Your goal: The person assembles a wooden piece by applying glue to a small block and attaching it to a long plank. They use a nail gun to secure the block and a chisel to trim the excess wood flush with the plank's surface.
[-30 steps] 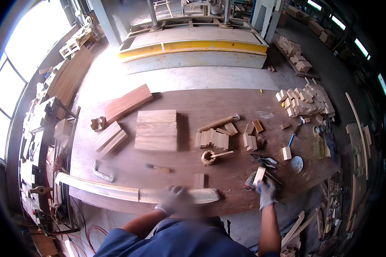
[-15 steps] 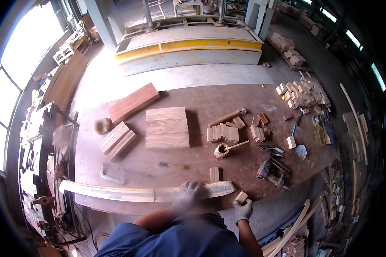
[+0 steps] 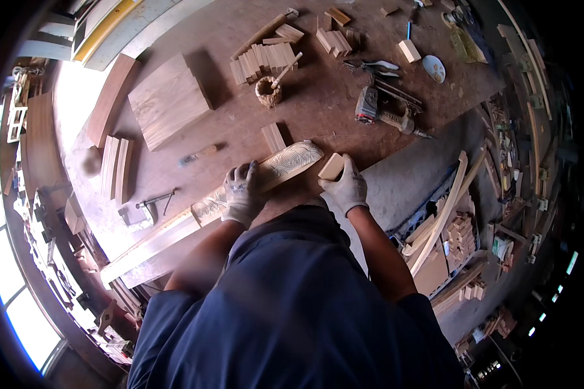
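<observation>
A long, slightly curved wooden strip (image 3: pixel 289 161) lies along the near edge of the workbench, its right part covered in wavy, swirling lines. My gloved left hand (image 3: pixel 241 196) grips this strip near its middle, fingers bent over the top face. In my gloved right hand (image 3: pixel 348 189) is a small pale wooden block (image 3: pixel 331 167), pinched between thumb and fingers just off the strip's right end. Touching or very close to the strip's far side is a short wooden piece (image 3: pixel 273 137).
Beyond the strip are a glue pot (image 3: pixel 268 92) with a stick in it, a brush (image 3: pixel 200 153), a power drill (image 3: pixel 386 111) and stacked small blocks (image 3: pixel 261 61). A clamp (image 3: pixel 150 211) lies left, near wide boards (image 3: pixel 165 100). Curved strips (image 3: pixel 444 211) lean at the right.
My view has turned and tilted downward, so the bench appears slanted. My left hand has moved along the strip and grips it. My right hand still holds the block.
</observation>
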Available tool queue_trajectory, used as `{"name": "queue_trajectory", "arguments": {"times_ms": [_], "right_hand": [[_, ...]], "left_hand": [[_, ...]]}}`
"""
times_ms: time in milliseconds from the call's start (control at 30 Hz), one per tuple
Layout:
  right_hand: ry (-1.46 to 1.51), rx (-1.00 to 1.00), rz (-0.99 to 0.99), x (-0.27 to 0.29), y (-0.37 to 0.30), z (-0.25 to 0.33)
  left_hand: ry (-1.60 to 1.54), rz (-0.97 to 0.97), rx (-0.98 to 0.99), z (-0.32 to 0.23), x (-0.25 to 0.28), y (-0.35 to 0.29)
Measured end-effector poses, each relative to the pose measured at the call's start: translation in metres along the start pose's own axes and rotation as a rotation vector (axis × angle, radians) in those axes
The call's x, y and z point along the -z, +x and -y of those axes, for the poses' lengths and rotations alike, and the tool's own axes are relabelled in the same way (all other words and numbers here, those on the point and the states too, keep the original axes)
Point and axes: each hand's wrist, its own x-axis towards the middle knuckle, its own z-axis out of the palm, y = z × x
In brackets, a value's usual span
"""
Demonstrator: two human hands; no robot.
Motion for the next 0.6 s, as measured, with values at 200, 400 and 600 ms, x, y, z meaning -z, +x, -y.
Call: {"name": "queue_trajectory", "arguments": {"times_ms": [200,400,600], "right_hand": [[0.063,-0.098,-0.010,-0.003,-0.017,0.034],[0.075,-0.165,-0.052,-0.020,-0.012,0.049],[0.107,-0.167,-0.078,-0.030,-0.009,0.049]], "left_hand": [[-0.007,-0.009,-0.040,0.007,-0.009,0.000],[-0.022,-0.013,-0.026,0.004,-0.004,-0.001],[-0.013,-0.002,-0.017,0.002,-0.002,-0.001]]}}
